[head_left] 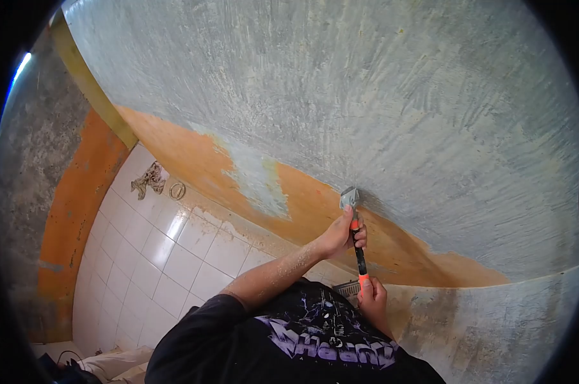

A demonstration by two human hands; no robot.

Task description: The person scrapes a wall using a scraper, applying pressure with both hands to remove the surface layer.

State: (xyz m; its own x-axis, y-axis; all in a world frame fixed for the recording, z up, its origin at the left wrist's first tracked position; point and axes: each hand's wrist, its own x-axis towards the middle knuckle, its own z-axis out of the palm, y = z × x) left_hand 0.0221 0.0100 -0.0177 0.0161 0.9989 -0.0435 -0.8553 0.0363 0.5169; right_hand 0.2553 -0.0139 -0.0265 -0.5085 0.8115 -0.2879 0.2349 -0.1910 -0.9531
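A scraper [360, 251] with a black and orange handle is held against the wall [289, 96], its metal head at the border between bare grey and orange paint [187, 148]. Around the upper handle, just below the head, my left hand [345, 235] is closed, thumb pointing up along it. My right hand [372, 297] grips the orange lower end of the handle, near my black shirt. Pale dust covers my left forearm.
White floor tiles [200, 235] lie below the wall, with crumbs of debris along its base. A crumpled rag [150, 180] and a ring-shaped object [177, 190] rest on them. A grey and orange wall [65, 192] stands at left. A floor grate [347, 288] is near my right hand.
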